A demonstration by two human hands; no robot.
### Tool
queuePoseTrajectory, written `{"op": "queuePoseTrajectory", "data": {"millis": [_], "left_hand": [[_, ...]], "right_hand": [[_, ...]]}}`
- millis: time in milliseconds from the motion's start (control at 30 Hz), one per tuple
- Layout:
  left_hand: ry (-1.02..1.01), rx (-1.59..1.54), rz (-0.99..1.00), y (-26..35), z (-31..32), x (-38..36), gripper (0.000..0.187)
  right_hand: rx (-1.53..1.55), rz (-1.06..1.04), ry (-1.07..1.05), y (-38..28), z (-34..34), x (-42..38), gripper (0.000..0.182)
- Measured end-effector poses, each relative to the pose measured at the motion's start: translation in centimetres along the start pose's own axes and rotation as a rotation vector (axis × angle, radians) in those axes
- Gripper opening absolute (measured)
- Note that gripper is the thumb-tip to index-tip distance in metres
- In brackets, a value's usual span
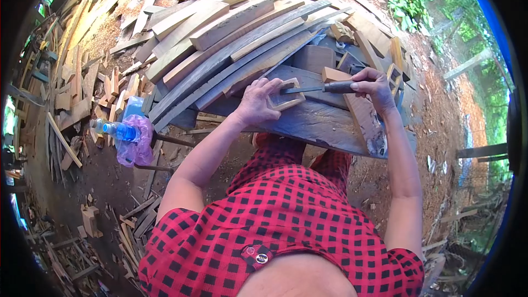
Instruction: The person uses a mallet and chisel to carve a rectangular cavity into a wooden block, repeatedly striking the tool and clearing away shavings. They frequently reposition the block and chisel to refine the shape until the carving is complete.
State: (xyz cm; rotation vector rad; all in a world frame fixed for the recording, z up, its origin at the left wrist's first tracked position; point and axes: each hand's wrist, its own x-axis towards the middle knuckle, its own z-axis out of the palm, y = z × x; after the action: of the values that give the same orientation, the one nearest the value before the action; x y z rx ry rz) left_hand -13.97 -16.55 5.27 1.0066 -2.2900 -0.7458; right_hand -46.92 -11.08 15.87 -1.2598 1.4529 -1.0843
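Observation:
My left hand [257,100] grips a small hollow wooden piece [295,100] with pale, box-like walls, close over the dark, worn workbench [324,116]. In my right hand [376,89] is a chisel-like tool [338,86] with a dark handle, fingers wrapped round its rear end. Its narrow metal blade points left and reaches into the hollow of the wooden piece. Just behind the blade lies a squared wooden block [314,58]. Beneath my right forearm a thick plank [365,124] runs toward the bench's front edge.
Long boards [234,25] are stacked at the bench's far left. Plastic bottles [122,130] in a pink bag [144,140] hang beside the bench on the left. Offcuts [77,99] cover the ground farther left. A leafy plant [408,3] grows at the back right.

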Motion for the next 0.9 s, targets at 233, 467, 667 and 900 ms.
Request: {"op": "queuePoseTrajectory", "data": {"millis": [233, 467, 667, 900], "left_hand": [[-0.062, 0.049, -0.003, 0.1, -0.8, 0.1, 0.081], [-0.007, 0.038, 0.022, -0.5, -0.4, -0.2, 0.078], [0.055, 0.085, 0.031, 0.6, 0.8, -0.9, 0.079], [0.194, 0.183, -0.329, 5.3, 4.1, -2.0, 0.101]], "right_hand": [[-0.202, -0.083, 0.083, -5.3, 2.9, -4.2, 0.012], [-0.396, -0.226, 0.158, -7.0, 6.2, -5.7, 0.015], [-0.273, -0.151, 0.273, -4.2, 5.8, -7.5, 0.014], [-0.055, -0.002, 0.375, -1.1, 5.3, -10.6, 0.011]]}}
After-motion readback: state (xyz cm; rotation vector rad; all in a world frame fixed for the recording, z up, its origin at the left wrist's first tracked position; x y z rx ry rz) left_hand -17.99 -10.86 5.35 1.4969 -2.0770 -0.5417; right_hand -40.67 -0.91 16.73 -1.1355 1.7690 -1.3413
